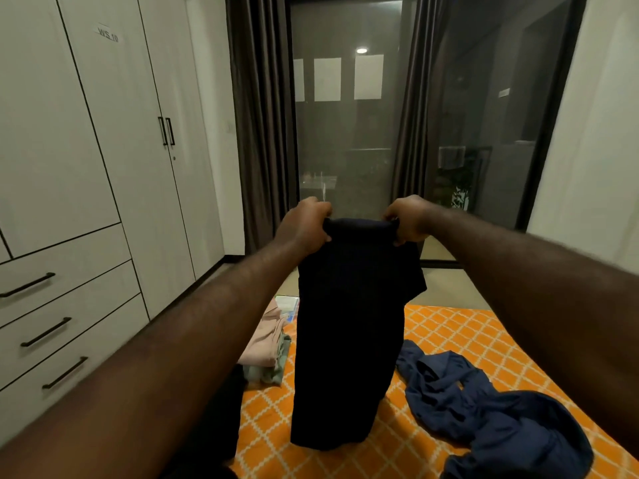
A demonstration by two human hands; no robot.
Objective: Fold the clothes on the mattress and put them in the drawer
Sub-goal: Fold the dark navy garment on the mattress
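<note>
A dark garment [349,340] is held up above the mattress [449,326], its top edge pinched by the left hand [304,226] and right hand [408,219]. Folding appears under way; laying it flat seems needed next.

Navy garment [484,409] cut by bottom edge; folded pile [263,342] half hidden.

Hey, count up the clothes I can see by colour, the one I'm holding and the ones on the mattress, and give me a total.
Black garment, gripped by left hand and right hand: 1
Navy garment, crumpled on the mattress: 1
Pink garment, folded: 1
Green garment, folded beneath it: 1
Total: 4
</note>
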